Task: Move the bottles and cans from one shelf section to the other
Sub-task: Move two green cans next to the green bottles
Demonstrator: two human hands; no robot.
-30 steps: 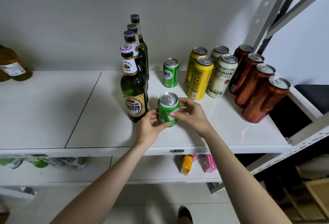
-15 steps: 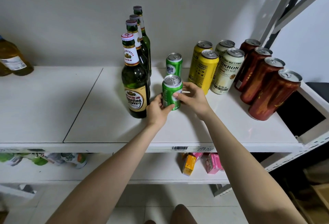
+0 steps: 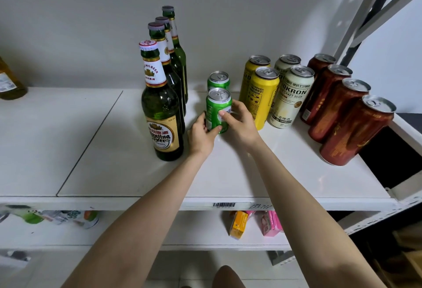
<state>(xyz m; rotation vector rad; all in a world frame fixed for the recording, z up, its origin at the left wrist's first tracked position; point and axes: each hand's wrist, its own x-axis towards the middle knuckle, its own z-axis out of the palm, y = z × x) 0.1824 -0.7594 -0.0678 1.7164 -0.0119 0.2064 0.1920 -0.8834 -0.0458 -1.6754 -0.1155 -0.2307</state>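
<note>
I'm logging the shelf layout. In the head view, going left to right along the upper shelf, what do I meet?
Amber bottle at the left edge → green beer bottles → green cans, the front one gripped by the left hand and right hand → yellow cans → cream cans → dark red cans.

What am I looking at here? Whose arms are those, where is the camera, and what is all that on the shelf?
No machine here: a person wears a camera on the head, looking down at their own bare arms. The left hand and right hand together grip a small green can on a white shelf. Behind it stands a second green can. To the left is a row of four green beer bottles; to the right, two yellow cans, two cream cans and four red cans.
</note>
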